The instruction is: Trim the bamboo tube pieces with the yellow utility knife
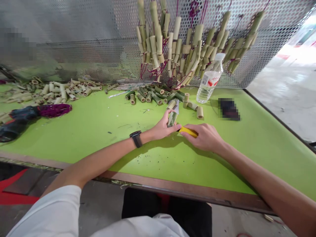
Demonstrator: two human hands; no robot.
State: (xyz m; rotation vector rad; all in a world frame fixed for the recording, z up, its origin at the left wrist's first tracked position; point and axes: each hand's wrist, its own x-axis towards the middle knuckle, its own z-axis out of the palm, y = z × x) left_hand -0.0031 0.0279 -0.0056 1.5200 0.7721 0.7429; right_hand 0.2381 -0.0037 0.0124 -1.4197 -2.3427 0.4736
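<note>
My left hand (163,127), with a dark watch on its wrist, holds a short green bamboo piece (172,118) upright over the green table. In my right hand (206,136) is a yellow-handled knife (189,131), its front end close to my left thumb and the bamboo piece. The blade is hard to make out. Just behind my left fingers lies a pale bamboo piece (171,104). Short cut bamboo tubes (199,112) stand and lie on the table behind my hands.
Green bamboo pieces (155,95) are heaped at the back, with pale pieces (63,91) at the back left. A water bottle (209,82) and a dark blurred item (229,109) are at right. A power tool (22,115) lies left. Bamboo strings (177,49) hang on the mesh panel.
</note>
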